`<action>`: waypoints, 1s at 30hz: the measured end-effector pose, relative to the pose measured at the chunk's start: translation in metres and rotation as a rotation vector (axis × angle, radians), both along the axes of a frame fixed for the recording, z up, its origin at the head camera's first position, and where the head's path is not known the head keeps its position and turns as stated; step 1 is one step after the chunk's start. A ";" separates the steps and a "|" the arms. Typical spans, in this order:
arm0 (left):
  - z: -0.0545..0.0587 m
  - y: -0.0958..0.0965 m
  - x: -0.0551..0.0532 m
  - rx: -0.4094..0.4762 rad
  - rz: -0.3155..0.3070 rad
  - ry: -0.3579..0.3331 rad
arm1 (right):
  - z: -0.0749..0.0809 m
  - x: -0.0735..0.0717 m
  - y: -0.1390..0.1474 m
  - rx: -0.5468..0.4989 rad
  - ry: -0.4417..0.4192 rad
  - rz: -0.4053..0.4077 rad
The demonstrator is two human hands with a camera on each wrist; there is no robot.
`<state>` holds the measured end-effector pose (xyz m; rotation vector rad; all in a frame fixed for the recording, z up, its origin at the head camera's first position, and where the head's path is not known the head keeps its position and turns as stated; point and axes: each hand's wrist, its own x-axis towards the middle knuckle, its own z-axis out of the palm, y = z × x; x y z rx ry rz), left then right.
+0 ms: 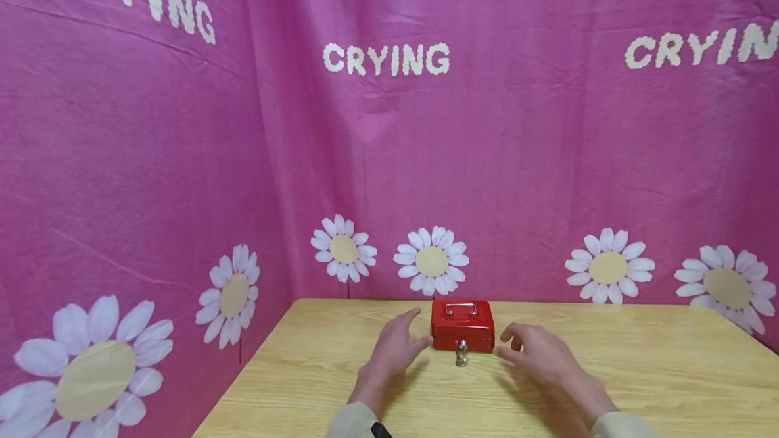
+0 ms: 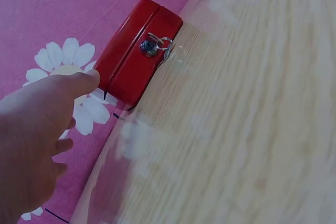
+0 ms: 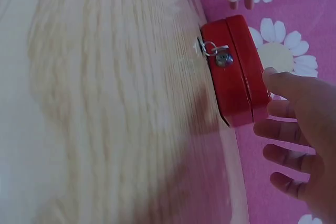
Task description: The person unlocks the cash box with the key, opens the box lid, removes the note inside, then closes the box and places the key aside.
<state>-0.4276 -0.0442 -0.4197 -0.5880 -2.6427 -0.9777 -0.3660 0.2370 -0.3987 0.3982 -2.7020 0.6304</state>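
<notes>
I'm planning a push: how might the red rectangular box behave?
The glossy red rectangular metal-looking box seems stiff, given its straight walls. Low and broad, it likely slides before tipping. Its round silver metal keyring may swing.

Red box (image 2: 132,62) near left fingers (image 2: 64,146)

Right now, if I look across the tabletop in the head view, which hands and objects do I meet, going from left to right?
Left hand → red box → right hand.
</notes>
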 end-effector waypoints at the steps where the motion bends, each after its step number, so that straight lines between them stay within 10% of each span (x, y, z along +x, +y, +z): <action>1: 0.000 0.000 0.001 0.017 0.002 -0.005 | -0.001 0.000 -0.002 -0.005 -0.008 0.002; 30: 0.000 0.031 0.001 0.145 0.012 -0.121 | -0.011 -0.009 -0.045 -0.187 -0.122 0.010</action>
